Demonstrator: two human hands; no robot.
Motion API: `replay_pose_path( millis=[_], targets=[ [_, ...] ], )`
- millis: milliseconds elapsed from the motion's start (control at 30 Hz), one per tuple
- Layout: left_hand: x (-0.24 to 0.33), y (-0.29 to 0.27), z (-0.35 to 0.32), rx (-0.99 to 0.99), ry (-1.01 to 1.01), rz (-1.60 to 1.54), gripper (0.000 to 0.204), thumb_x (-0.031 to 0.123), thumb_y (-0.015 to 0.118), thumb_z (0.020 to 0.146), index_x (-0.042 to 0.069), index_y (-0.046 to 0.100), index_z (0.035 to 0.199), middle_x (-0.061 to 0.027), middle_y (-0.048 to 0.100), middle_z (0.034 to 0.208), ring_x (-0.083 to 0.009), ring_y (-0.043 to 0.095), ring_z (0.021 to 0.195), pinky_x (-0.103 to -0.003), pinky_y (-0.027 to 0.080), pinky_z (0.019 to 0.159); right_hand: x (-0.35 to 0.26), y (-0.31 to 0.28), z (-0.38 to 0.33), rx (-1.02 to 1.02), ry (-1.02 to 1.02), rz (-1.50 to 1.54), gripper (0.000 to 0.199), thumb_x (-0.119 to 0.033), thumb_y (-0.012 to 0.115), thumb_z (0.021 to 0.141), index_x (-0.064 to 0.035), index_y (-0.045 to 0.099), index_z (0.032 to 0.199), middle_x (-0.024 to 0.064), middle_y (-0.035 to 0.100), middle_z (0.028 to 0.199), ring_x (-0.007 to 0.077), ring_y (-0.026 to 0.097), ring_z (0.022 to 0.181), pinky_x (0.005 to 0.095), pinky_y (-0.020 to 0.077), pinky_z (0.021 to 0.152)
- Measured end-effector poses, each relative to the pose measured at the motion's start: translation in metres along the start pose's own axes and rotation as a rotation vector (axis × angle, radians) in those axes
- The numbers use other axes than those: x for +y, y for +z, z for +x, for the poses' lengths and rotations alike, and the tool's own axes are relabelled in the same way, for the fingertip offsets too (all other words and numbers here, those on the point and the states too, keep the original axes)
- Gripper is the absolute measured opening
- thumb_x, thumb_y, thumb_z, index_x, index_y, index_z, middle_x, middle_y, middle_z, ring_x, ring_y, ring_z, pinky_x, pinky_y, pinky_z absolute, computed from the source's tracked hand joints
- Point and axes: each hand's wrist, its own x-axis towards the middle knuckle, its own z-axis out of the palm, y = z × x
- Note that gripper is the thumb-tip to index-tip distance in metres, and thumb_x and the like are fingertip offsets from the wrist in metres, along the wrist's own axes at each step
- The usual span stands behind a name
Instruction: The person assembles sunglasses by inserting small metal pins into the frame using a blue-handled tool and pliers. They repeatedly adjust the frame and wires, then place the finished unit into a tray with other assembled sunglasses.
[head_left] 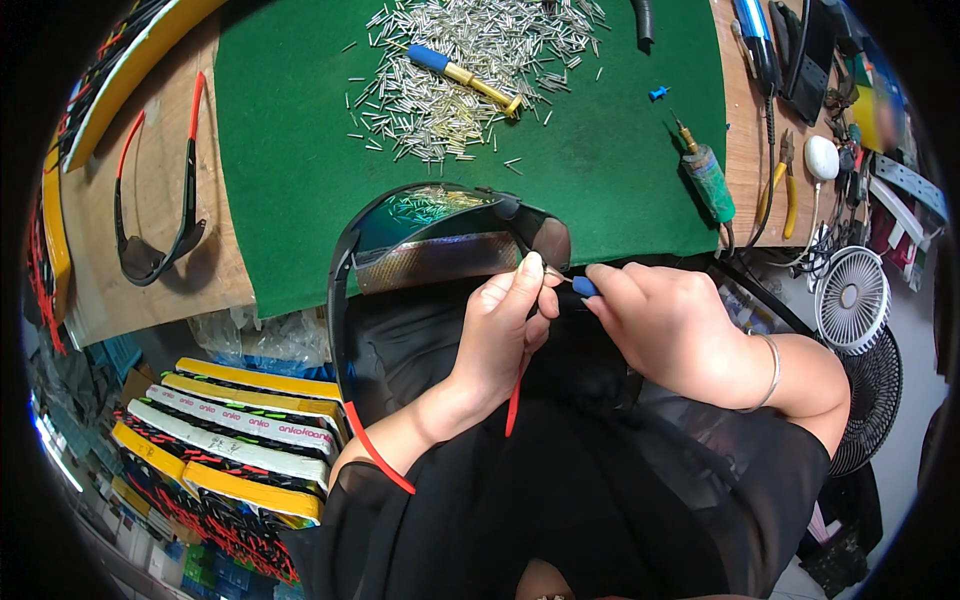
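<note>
Gripping sunglasses [440,235], blue-handled screwdriver [584,287]

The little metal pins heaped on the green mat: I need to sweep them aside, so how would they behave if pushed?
The metal pins look thin, round and loose, so they would probably roll and scatter rather than slide as one heap. Each seems very light, so a gentle push should move many. The green mat looks felt-like, which may slow their rolling somewhat.

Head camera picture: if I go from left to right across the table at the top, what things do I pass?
Spare sunglasses → pile of little metal pins → tiny blue piece → green-handled tool → yellow-handled pliers → white mouse.
</note>
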Motion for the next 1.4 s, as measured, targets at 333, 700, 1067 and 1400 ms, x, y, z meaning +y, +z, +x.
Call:
replay_pose_path(
  millis=[333, 700, 1067, 1400],
  targets=[
    [-0.003, -0.007, 0.002, -0.052, 0.019, -0.014, 0.029, 0.033, 0.043, 0.091, 0.007, 0.054, 0.085, 0.0025, 0.048, 0.064, -0.0033, 0.033, 0.044, -0.016, 0.027, 0.041, 0.002, 0.001, 0.004, 0.152, -0.176, -0.163, 0.02, -0.014, 0.054, 0.067, -0.0043, 0.055, 0.084, 0.0007, 0.045, 0.067, 0.0121, 0.048, 0.059, 0.0224, 0.0418, 0.045],
    [-0.002, -0.007, 0.002, -0.057, 0.002, -0.035, 0.029, 0.033, 0.044, 0.09, 0.006, 0.054, 0.084, 0.0028, 0.046, 0.062, -0.0032, 0.032, 0.044, -0.016, 0.026, 0.041, -0.002, -0.001, 0.005, 0.152, -0.122, -0.209, 0.018, -0.02, 0.061, 0.066, -0.0081, 0.051, 0.075, 0.001, 0.047, 0.065, 0.0141, 0.05, 0.056, 0.0242, 0.0433, 0.046],
    [-0.003, -0.008, 0.003, -0.058, -0.002, -0.028, 0.029, 0.033, 0.045, 0.09, 0.006, 0.054, 0.084, 0.0027, 0.046, 0.063, -0.0031, 0.033, 0.043, -0.016, 0.025, 0.04, -0.001, -0.003, 0.005, 0.175, -0.276, -0.305, 0.008, -0.013, 0.055, 0.066, -0.0086, 0.049, 0.069, 0.0023, 0.046, 0.067, 0.0134, 0.048, 0.061, 0.023, 0.0433, 0.049],
    [-0.004, -0.008, 0.004, -0.059, 0.013, -0.033, 0.029, 0.033, 0.044, 0.09, 0.007, 0.054, 0.084, 0.0027, 0.047, 0.063, -0.0031, 0.032, 0.043, -0.016, 0.025, 0.04, 0.001, 0.002, 0.005, 0.21, -0.2, -0.175, 0.01, -0.013, 0.056, 0.064, -0.0094, 0.047, 0.067, 0.0018, 0.042, 0.063, 0.0153, 0.048, 0.057, 0.0252, 0.0425, 0.045]
  ],
)
